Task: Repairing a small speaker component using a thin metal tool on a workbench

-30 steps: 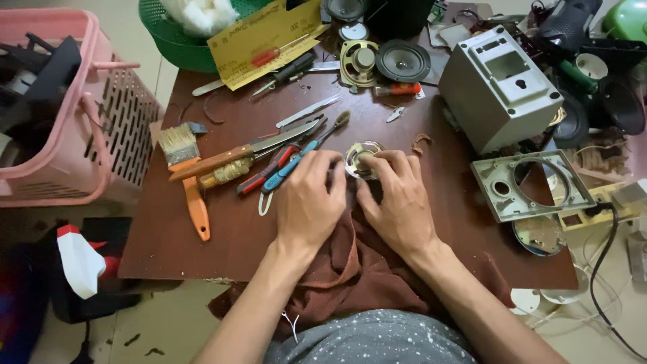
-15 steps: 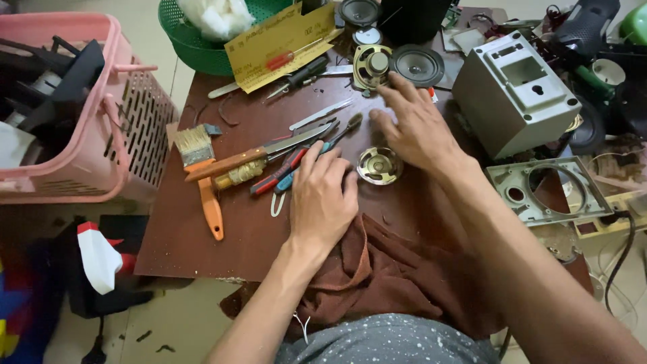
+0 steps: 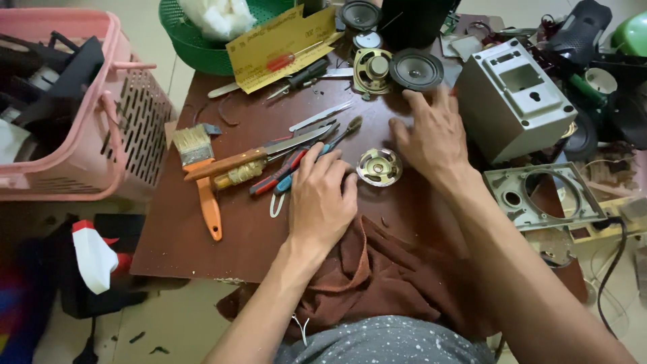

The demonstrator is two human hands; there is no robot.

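At the near edge of the table (image 3: 202,256), a crumpled rust-brown cloth (image 3: 377,276) is seen draped over the edge toward the lap. The table top is dark reddish-brown, flat and scuffed. The left hand (image 3: 322,199) is laid palm-down on it, fingers loosely spread and flat, nothing gripped; its fingertips lie at the blue-and-red handled pliers (image 3: 286,176). Just beside that hand, to its right, a small round metal speaker frame (image 3: 379,166) is lying flat, silvery with a stamped rim, touched by neither hand as far as can be told. The right hand (image 3: 431,135) is held open, palm down, fingers extended away from the body, nothing held; whether it rests on the table cannot be told.

Left of the pliers, a knife with a wooden handle (image 3: 253,158) and a paintbrush with an orange handle (image 3: 202,175) with pale bristles are noted. Farther off, a black cone speaker (image 3: 416,69) and a bare gold-coloured speaker (image 3: 372,69) are recorded side by side. To the right stands a grey plastic box housing (image 3: 515,98); nearer, a grey front panel (image 3: 546,197) with round cut-outs. At the far left a pink slotted basket (image 3: 128,128) is placed on the pale tiled floor (image 3: 168,317); a green mesh basket (image 3: 202,54) sits at the far table edge.
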